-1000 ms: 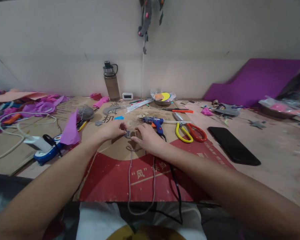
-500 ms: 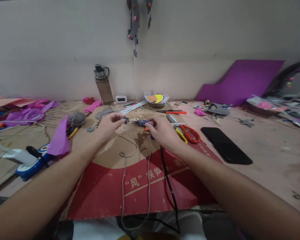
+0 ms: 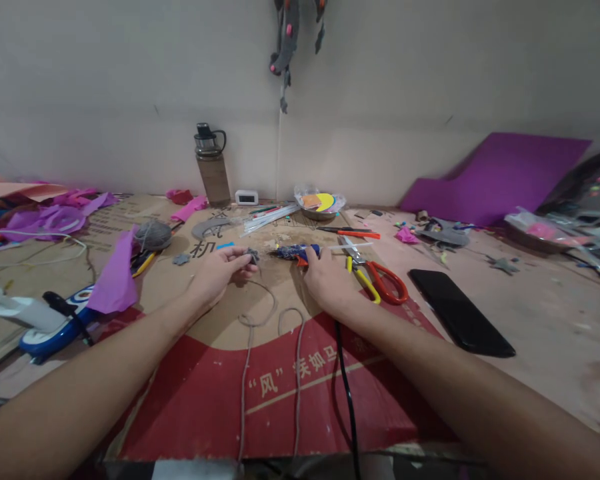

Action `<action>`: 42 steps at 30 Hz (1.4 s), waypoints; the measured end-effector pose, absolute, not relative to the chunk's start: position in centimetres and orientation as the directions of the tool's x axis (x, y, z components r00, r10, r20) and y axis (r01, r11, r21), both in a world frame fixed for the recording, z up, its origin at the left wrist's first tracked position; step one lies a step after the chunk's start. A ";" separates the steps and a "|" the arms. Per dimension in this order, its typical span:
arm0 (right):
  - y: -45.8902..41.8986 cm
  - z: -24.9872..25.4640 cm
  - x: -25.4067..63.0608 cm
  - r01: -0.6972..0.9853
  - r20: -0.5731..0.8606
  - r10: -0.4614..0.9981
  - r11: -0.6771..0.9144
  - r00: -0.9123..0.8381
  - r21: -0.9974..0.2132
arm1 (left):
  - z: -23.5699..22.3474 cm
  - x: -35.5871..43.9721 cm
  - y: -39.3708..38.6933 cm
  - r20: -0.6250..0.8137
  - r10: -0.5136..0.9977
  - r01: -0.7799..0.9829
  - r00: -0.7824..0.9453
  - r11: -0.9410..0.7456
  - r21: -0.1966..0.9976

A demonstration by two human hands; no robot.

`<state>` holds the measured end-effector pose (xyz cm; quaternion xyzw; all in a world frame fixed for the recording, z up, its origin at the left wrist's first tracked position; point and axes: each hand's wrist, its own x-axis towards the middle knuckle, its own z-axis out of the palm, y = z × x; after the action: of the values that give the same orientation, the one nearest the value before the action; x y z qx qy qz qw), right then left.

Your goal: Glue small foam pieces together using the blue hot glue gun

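My left hand (image 3: 225, 272) pinches a small grey felt piece (image 3: 253, 256) between thumb and fingertips. A thin grey string (image 3: 266, 293) curves from near that piece down over the cardboard. To the right, my right hand (image 3: 327, 280) is closed on a blue glue gun (image 3: 300, 252) with an orange trigger. Its stained nozzle points left toward the felt piece, apart from it, and a white glue stick (image 3: 353, 246) sticks out at the back. A black cord (image 3: 345, 380) runs from under my right wrist to the front edge. My fingers partly hide the gun.
Red-handled scissors (image 3: 387, 283) and a black phone (image 3: 460, 312) lie at the right. Grey yarn (image 3: 153, 235), a grey felt star (image 3: 181, 259) and a blue power strip (image 3: 50, 340) are at the left. A bottle (image 3: 213, 173) stands behind, near glue sticks (image 3: 270, 219).
The glue gun now lies more level, with its white stick showing behind my right hand. My left hand has shifted slightly right and down with the felt piece. The camera view has shifted a little.
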<state>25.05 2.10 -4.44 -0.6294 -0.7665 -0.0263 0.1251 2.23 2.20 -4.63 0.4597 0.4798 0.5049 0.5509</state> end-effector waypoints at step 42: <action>-0.4 -4.5 21.7 0.225 0.328 0.929 0.361 -0.171 -0.905 | -3.6 5.6 -0.5 0.038 0.999 -0.031 0.026 -0.037 0.999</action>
<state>21.66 -0.39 -4.52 -0.4296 -0.6714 0.3671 0.4795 5.60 -0.55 -3.63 0.5082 0.4762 0.5102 0.5046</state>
